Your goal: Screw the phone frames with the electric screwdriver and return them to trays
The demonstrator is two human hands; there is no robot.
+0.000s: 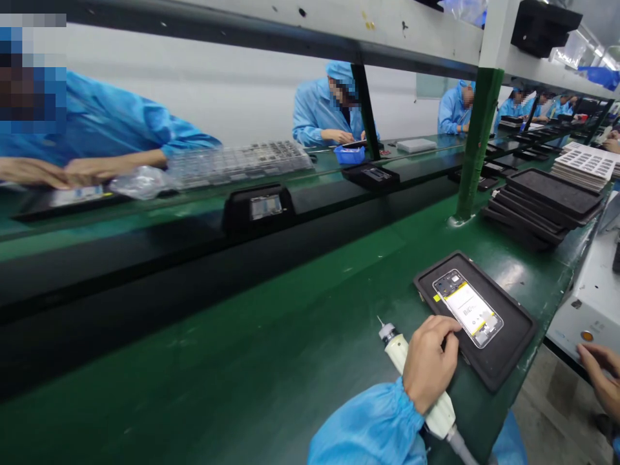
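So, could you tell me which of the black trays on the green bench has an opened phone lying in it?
The single black tray nearest the camera, beside the left hand, holds the opened phone. The stacked trays farther back show nothing in them.

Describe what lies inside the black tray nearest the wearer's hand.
The black tray holds an opened phone, its battery and yellow tabs showing. The left hand, gripping an electric screwdriver, covers the tray's near-left corner.

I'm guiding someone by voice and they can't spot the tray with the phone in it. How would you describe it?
Start at the green workbench and go to its near right end, short of the stack of empty black trays. The black tray lies alone there, beside the hand gripping a white electric screwdriver. It alone holds an opened phone with a white-and-yellow battery.
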